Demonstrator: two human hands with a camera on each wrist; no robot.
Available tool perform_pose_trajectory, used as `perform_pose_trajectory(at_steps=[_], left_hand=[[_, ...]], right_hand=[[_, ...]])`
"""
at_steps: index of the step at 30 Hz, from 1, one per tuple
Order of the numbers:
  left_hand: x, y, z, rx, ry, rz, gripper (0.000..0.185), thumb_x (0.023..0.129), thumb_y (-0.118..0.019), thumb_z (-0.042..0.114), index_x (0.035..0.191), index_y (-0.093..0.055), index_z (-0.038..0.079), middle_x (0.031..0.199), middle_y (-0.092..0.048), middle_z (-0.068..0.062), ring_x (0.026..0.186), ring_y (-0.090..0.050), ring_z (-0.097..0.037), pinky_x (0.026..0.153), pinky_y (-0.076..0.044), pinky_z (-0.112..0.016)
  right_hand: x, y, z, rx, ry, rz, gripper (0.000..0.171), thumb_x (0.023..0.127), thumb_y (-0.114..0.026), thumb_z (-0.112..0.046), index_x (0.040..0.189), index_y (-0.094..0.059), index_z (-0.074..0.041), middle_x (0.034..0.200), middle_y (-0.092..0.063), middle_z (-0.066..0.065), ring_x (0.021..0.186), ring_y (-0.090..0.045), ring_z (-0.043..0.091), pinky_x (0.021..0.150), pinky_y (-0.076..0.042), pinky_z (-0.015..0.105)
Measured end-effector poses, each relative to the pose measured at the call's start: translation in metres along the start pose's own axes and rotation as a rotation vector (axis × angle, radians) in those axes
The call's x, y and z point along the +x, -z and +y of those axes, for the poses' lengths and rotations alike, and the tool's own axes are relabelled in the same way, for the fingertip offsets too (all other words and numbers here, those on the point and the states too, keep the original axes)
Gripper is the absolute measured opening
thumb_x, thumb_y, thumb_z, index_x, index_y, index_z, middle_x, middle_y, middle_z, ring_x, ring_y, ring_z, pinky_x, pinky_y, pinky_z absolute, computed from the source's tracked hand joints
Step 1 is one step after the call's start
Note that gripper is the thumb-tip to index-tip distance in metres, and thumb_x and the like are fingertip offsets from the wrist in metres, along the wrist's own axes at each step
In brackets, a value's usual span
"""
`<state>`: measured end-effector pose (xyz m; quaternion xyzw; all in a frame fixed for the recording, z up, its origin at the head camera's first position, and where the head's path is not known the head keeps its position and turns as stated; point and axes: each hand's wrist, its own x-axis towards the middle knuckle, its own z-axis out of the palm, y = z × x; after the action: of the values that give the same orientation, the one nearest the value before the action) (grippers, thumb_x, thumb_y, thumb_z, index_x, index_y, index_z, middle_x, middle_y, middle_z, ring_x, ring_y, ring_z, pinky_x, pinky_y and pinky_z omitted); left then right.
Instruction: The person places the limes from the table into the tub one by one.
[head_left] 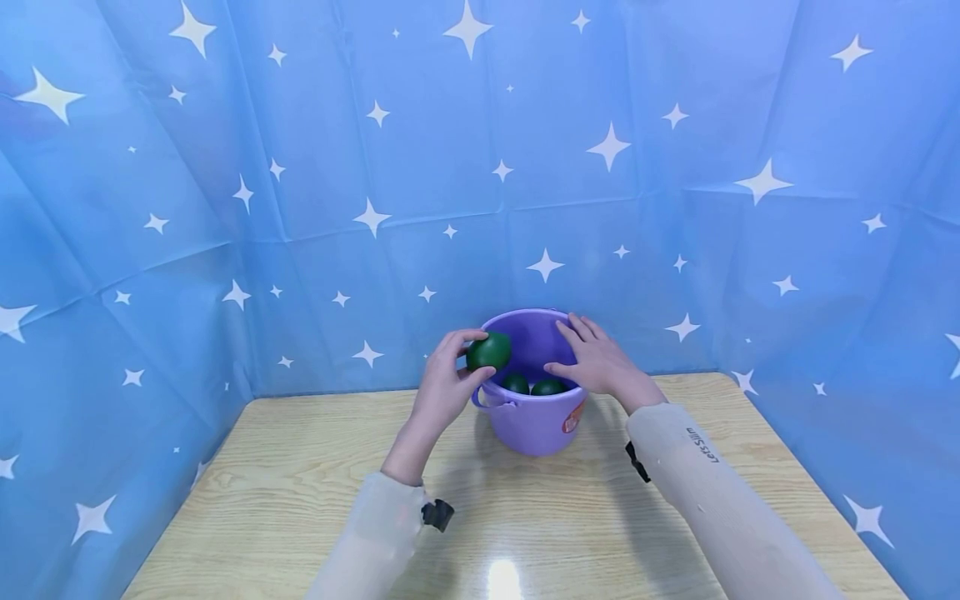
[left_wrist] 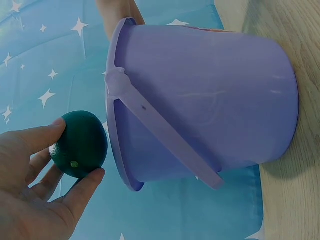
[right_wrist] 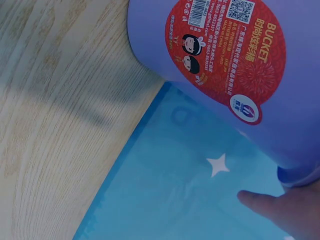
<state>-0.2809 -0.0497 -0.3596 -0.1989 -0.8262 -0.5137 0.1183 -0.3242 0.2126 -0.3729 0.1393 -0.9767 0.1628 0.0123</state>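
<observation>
Blue star-print backdrop [head_left: 675, 167] all around, filling the top and both sides of the frame. Light wood tabletop [head_left: 300, 467] across the bottom. Purple plastic bucket [head_left: 534, 421] dead centre, red sticker [right_wrist: 225, 55] on its wall, two dark green balls [head_left: 531, 386] down inside. Right hand [head_left: 596, 358] resting flat on the rim just right of centre, fingers straight, nothing held. Left hand [head_left: 446, 383] just left of centre, fingertips pinching a third green ball [head_left: 489, 351] right at the bucket's left rim.

head view looks down from near; both wrist views sit close beside the shared bucket [head_left: 534, 421].
</observation>
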Motion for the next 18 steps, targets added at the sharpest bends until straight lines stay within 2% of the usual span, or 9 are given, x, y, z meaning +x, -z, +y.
perform_pose_trajectory(at_steps=[18], left_hand=[[0.0015, -0.0047, 0.0006, -0.003, 0.001, -0.012, 0.044, 0.089, -0.074, 0.007, 0.129, -0.060, 0.016, 0.136, -0.056, -0.007, 0.127, -0.057, -0.032, 0.095, -0.059, -0.039]], right_hand=[[-0.0008, -0.0001, -0.0015, -0.001, 0.001, 0.007, 0.085, 0.097, -0.056, -0.050, 0.159, -0.019, -0.006, 0.166, -0.009, 0.023, 0.152, -0.008, 0.047, 0.120, -0.015, 0.069]])
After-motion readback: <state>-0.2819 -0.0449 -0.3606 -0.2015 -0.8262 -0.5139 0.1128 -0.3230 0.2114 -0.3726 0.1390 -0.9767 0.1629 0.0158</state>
